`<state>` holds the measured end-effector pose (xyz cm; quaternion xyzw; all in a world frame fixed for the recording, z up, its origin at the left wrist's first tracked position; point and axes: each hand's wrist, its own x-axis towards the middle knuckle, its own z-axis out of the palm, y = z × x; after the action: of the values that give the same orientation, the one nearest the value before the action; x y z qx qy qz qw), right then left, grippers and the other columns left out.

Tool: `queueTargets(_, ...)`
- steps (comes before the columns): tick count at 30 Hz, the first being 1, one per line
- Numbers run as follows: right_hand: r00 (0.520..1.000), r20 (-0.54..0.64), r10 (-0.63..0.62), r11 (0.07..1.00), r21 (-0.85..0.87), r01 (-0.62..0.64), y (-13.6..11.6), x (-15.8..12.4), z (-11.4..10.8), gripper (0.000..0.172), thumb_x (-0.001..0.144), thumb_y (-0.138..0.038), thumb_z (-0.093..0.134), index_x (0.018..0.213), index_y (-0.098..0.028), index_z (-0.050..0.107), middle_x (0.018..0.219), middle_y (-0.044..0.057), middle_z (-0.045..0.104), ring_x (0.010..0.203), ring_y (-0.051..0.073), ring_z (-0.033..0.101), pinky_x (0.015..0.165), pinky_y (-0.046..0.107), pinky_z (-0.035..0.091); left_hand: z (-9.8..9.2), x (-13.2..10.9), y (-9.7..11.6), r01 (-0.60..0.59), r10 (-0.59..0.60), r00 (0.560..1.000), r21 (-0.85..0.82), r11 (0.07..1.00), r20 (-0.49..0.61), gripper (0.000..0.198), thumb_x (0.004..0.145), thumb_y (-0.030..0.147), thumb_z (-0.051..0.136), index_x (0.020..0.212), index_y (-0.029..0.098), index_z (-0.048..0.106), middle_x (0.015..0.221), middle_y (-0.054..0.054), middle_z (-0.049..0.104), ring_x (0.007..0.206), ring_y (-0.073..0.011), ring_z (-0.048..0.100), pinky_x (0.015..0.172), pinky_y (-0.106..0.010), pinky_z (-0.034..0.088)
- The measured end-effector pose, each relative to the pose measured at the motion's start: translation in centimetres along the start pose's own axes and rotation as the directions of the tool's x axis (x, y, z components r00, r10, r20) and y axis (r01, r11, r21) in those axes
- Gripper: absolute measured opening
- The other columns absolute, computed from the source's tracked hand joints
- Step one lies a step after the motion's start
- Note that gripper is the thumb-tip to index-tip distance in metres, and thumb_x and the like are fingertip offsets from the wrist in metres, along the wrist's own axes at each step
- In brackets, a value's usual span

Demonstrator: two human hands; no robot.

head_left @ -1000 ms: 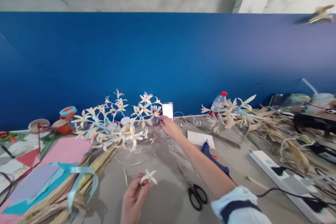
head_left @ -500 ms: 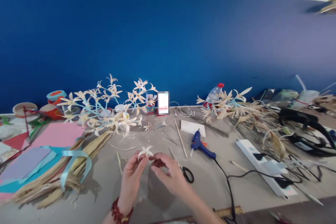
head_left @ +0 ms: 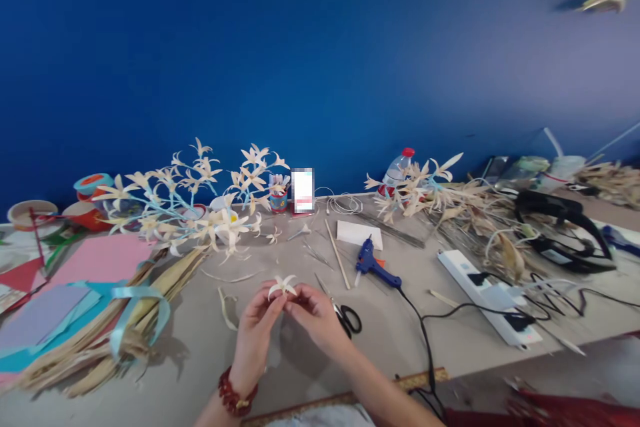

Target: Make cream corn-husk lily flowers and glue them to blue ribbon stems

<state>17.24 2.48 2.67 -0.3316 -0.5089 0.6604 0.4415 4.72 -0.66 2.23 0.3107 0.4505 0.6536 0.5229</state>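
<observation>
A small cream-white artificial flower (head_left: pixel 283 287) with pointed petals is held up between my two hands, just above the table. My left hand (head_left: pixel 261 313), with a red bead bracelet on its wrist, pinches the flower from below between thumb and fingers. From the other side, my right hand (head_left: pixel 313 313) has thumb and fingertips closed at the flower's right edge. The flower's base is hidden behind the thumbs. Black-handled scissors (head_left: pixel 350 320) lie just right of my right hand, partly behind it. A curled pale strip (head_left: pixel 227 310) rests left of my left hand.
A blue glue gun (head_left: pixel 375 263) lies beside a white paper (head_left: pixel 359 235), its cord running to a power strip (head_left: pixel 485 297). Flower branches (head_left: pixel 175 197) stand at back left, others (head_left: pixel 430 187) at back right. Dried husks (head_left: pixel 100 340) with ribbon and coloured paper (head_left: pixel 100 257) occupy the left.
My right hand has moved in to the flower, and its thumb and fingers have closed at the petals' edge. The view has shifted slightly to the right.
</observation>
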Motion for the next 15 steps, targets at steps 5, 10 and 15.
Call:
queueTargets(5,0.999,-0.032,-0.031,0.999,0.008,0.031,0.11,-0.56,-0.15,0.023,0.077,-0.038,0.071,0.072,-0.019,0.058,0.067,-0.003,0.054,0.063,0.012,0.049,0.062,0.025,0.039,-0.06,-0.18,-0.32,0.045,-0.045,0.999,-0.012,0.999,0.011,0.014,0.071,0.026,0.077,0.084,0.021,0.073,0.091,0.000,0.066,0.089,-0.0142,0.060,0.083,-0.021,0.048)
queueTargets(10,0.999,-0.039,-0.037,0.998,0.039,0.039,-0.11,-0.86,0.01,0.027,0.076,-0.041,0.070,0.071,-0.019,0.056,0.066,-0.003,0.053,0.062,0.011,0.048,0.061,0.024,0.038,0.02,-0.19,-0.17,0.047,-0.047,0.999,0.035,0.998,0.016,0.016,0.069,0.027,0.078,0.082,0.019,0.071,0.090,-0.001,0.067,0.088,-0.0150,0.061,0.082,-0.022,0.049)
queueTargets(15,0.997,-0.035,-0.064,0.994,-0.095,0.061,-0.21,-0.64,0.22,0.023,0.079,-0.040,0.065,0.073,-0.020,0.057,0.067,-0.003,0.054,0.062,0.012,0.050,0.058,0.023,0.038,0.30,-0.17,0.36,0.040,-0.040,0.999,0.044,0.998,-0.012,0.021,0.069,0.029,0.078,0.084,0.018,0.070,0.086,-0.002,0.069,0.083,-0.0166,0.063,0.080,-0.027,0.051)
